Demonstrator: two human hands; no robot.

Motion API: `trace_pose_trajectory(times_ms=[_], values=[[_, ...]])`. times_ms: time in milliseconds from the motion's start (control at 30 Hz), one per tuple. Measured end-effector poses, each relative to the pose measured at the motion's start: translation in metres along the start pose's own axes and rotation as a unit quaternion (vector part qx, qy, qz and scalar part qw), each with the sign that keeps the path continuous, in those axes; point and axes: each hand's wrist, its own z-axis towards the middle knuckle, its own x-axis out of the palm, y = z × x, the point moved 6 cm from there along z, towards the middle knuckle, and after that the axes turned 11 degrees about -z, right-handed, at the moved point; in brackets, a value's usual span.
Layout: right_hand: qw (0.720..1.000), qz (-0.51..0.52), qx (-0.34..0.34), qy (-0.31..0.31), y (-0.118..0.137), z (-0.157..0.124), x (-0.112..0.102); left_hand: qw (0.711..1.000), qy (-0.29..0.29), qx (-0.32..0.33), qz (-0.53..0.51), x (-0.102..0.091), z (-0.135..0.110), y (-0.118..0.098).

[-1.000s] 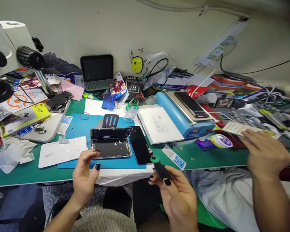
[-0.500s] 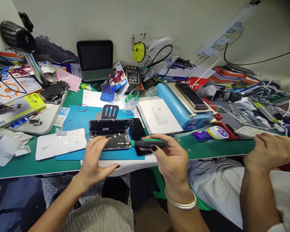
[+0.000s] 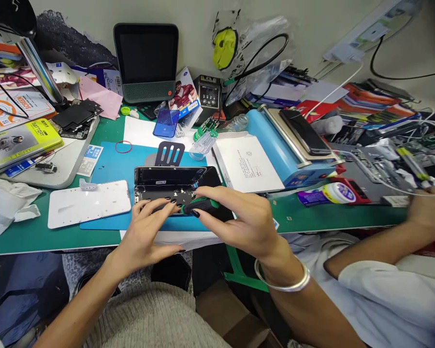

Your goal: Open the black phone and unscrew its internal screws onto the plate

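An opened phone (image 3: 182, 197) lies on a blue mat (image 3: 105, 223), its screen (image 3: 155, 176) tilted up at the back against a black slotted stand (image 3: 169, 153). My right hand (image 3: 244, 215) grips a green-and-black screwdriver (image 3: 207, 205) that points left over the phone; its tip is hidden by my left fingers. At the phone's front edge, my left hand (image 3: 147, 229) reaches over it with fingers stretched and thumb apart, fingertips close to the screwdriver's front end. Behind my right hand is a dark phone or screen (image 3: 210, 177), partly covered.
A white panel (image 3: 94, 205) lies left of the phone, with a small clear piece on it. Behind stand a bit holder (image 3: 206, 130), a white box (image 3: 244, 164) and a blue machine (image 3: 271, 150). A co-worker's arm (image 3: 380, 237) rests at the right table edge.
My right hand has moved left with the screwdriver, bringing it over the phone towards my left fingers. The view has shifted, and the co-worker's hand has drawn away to the right.
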Motion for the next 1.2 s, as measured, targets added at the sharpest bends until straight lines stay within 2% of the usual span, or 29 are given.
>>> trace_pose_trajectory(times_ms=[533, 1200], values=[[0.999, 0.016, 0.001, 0.04, -0.005, 0.002, 0.013, 1.0, 0.01, -0.009, -0.01, 0.003, 0.004, 0.002], [0.998, 0.026, 0.009, 0.065, -0.009, 0.004, 0.013, 1.0, 0.009, -0.006, -0.007, 0.002, 0.005, 0.002]])
